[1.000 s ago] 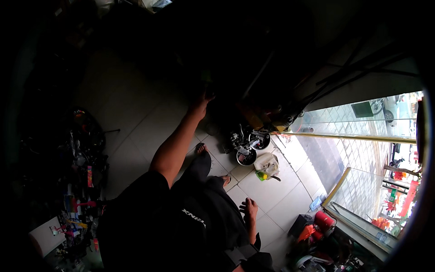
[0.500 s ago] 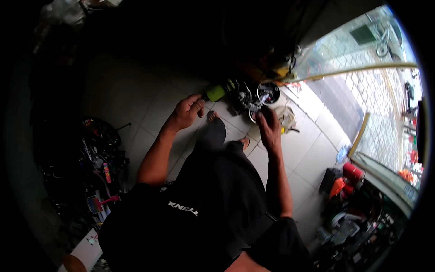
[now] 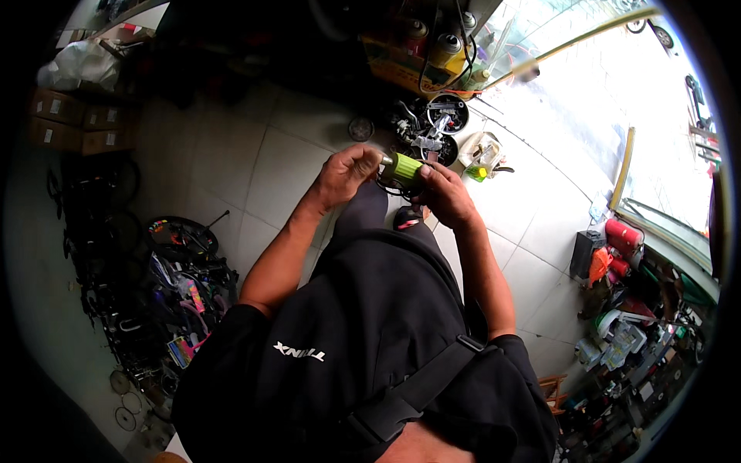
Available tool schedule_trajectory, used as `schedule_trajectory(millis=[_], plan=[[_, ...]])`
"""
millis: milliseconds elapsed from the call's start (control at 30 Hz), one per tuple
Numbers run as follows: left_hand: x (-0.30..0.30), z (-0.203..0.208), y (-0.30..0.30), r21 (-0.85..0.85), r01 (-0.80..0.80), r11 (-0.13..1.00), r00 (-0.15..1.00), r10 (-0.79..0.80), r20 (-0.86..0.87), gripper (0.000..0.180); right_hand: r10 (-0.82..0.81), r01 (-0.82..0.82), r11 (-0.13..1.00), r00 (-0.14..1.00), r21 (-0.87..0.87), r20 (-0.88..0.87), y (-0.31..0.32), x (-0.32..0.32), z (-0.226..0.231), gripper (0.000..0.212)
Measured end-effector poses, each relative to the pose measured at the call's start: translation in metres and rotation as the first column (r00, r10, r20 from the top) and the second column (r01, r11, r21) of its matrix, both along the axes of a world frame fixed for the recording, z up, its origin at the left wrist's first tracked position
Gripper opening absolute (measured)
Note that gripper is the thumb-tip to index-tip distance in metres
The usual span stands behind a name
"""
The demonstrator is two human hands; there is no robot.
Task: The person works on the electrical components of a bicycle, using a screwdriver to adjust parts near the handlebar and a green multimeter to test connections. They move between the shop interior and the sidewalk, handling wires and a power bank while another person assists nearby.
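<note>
In front of my body I hold a bright green, ribbed cylinder point(image 3: 404, 167) with a short metal piece at its left end. Its exact kind does not show. My left hand point(image 3: 346, 176) is closed in a pinch on the metal end. At the other end, the thumb and fingers of my right hand point(image 3: 449, 197) grip the green part. Dark thin loops, like wire or cable, hang just beneath it, partly hidden by my fingers.
Beyond my hands stand round tubs point(image 3: 449, 110) of metal parts and a cut-open pale container point(image 3: 482, 152). A small dark disc point(image 3: 360, 128) lies on the tiles. Bicycle parts point(image 3: 181, 270) crowd the left; red cylinders point(image 3: 622, 235) and clutter fill the right.
My right hand has moved left and up to the green cylinder and now grips it. The cylinder has shifted right, between both hands. The view has brightened.
</note>
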State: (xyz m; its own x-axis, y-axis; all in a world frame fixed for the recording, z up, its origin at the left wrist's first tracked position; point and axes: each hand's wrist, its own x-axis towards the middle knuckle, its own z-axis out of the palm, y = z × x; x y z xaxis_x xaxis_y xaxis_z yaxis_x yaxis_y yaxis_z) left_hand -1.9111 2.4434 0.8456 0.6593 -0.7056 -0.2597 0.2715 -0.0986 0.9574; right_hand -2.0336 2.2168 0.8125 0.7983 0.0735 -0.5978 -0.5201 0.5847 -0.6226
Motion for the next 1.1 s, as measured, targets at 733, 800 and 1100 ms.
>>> schedule_trajectory(millis=[733,800,1100], plan=[[-0.029,-0.035,-0.054,0.114,0.034,0.993,0.943,0.006,-0.334,0.031,0.049,-0.058,0.995,0.992,-0.075,-0.113,0.014,-0.047,-0.016,0.046],[-0.032,-0.033,-0.058,0.111,0.125,0.986,0.927,-0.075,-0.368,0.032,0.117,-0.138,0.918,0.990,-0.371,-0.079,0.014,-0.054,-0.016,0.048],[-0.040,-0.025,-0.080,0.047,0.203,0.978,0.924,-0.176,-0.339,0.034,-0.022,0.115,0.544,0.992,-0.831,0.123,0.007,-0.066,0.015,0.049]])
